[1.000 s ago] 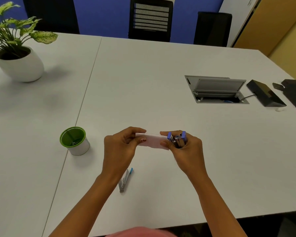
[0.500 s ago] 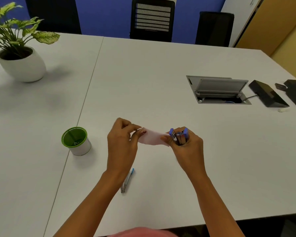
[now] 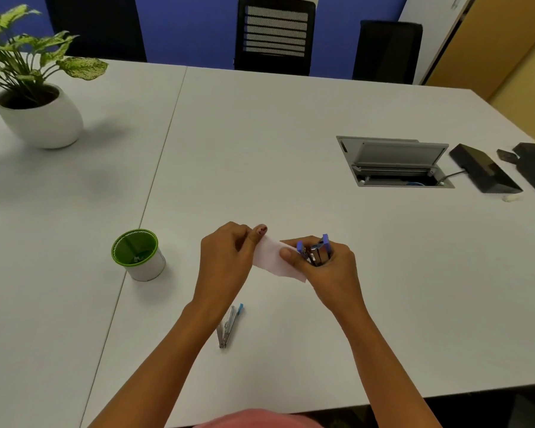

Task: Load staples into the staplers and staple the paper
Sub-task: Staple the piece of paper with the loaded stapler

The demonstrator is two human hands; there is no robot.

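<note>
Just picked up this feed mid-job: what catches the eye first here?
At centre, the left hand pinches one end of a pale paper slip while the right hand grips a small purple stapler at its other end. A second stapler lies on the table beside the left wrist, and a green-lined cup stands further left.

The stapler [image 3: 315, 253] is purple and silver, the paper [image 3: 272, 257] pale pink. The cup [image 3: 138, 254] is white with green inside; the surface [image 3: 260, 149] is white

White table [image 3: 260, 149] w/ plant pot [image 3: 40, 122], green cup [image 3: 149, 268], blue stapler [image 3: 229, 325], black box [image 3: 484, 169].
</note>
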